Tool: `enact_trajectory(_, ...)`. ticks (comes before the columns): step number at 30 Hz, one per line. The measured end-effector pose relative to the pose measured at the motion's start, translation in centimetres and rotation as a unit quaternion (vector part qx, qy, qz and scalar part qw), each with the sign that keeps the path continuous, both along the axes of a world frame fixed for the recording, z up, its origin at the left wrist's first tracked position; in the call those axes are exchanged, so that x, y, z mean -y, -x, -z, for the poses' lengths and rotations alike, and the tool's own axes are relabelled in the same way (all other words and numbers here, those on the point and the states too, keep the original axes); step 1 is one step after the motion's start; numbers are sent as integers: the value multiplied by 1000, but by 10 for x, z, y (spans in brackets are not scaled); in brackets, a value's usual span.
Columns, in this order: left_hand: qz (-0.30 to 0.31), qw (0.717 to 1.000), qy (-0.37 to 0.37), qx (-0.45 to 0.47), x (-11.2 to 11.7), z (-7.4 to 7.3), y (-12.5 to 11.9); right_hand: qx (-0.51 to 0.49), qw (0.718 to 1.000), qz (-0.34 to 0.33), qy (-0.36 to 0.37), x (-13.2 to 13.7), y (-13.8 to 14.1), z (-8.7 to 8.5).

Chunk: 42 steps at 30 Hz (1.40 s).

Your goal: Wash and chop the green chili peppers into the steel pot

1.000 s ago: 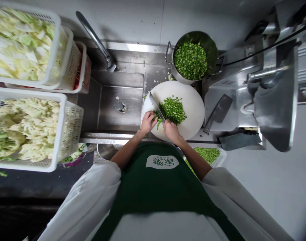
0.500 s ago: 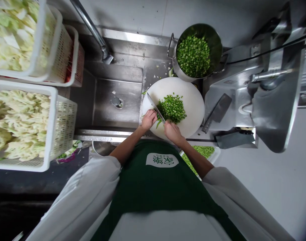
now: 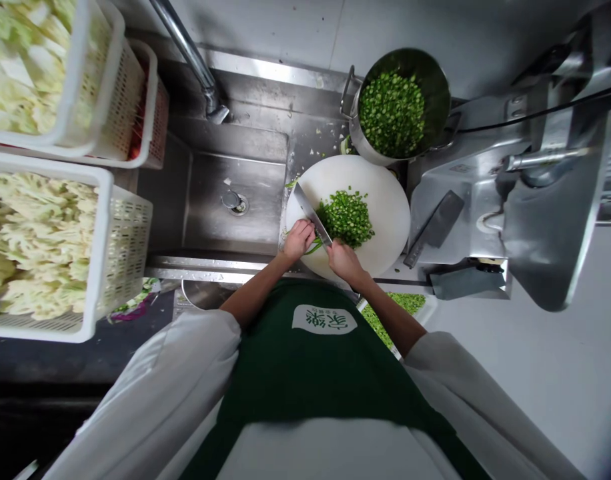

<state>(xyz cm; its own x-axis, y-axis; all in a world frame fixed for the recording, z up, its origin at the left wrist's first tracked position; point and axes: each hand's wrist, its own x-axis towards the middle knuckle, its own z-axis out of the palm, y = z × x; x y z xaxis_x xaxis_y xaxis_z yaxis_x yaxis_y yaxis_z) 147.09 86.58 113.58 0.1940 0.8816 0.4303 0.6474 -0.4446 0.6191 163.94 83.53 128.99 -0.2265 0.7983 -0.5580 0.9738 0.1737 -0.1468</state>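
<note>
My right hand (image 3: 343,260) is wrapped round the handle of a kitchen knife (image 3: 311,215), whose blade points away and to the left over a round white cutting board (image 3: 389,220). Close against the blade's left side, my left hand (image 3: 299,239) has its fingers curled down on long green pods or stalks (image 3: 314,247), mostly hidden under the fingers and blade. Right of the blade lies a heap of chopped green pieces (image 3: 349,217). Beyond the board stands a steel pot (image 3: 355,130) holding more of the same green pieces (image 3: 393,113).
A steel sink (image 3: 235,173) with a faucet (image 3: 205,87) lies left of the board. White baskets of cauliflower (image 3: 45,247) and cut cabbage (image 3: 25,67) stand further left. A cleaver (image 3: 438,223) rests on the slicing machine (image 3: 540,220) at right. Below is a tub of chopped greens (image 3: 408,303).
The knife blade has turned slightly, showing more of its flat side. Both hands stay at nearly the same place on the board. The whole view has shifted a little.
</note>
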Motion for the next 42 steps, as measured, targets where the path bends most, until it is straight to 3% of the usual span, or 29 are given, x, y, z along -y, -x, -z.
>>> enact_trajectory(4, -2, 1000, -10, 4, 10, -8, 9, -5, 1000, 13, -11, -6, 9, 10)
enact_trajectory(10, 99, 995, 0, -15, 20, -11, 25, -22, 999, 17, -20, -4, 1, 7)
enact_trajectory(17, 102, 995, 22, 0, 7, -8, 6, 3, 998, 51, -24, 5, -29, 7)
enact_trajectory(22, 85, 996, 14, 38, 9, -9, 10, -5, 999, 43, -23, 18, -20, 10)
enact_trajectory(30, 86, 996, -22, 4, 10, -6, 14, 2, 999, 48, -13, 20, -11, 18)
enact_trajectory(36, 117, 993, -17, -13, 3, 5, 12, 9, 999, 46, -7, 22, -12, 7)
enact_trajectory(42, 131, 991, 19, -33, 1, -1, 10, 14, 999, 50, -1, 38, -8, -4)
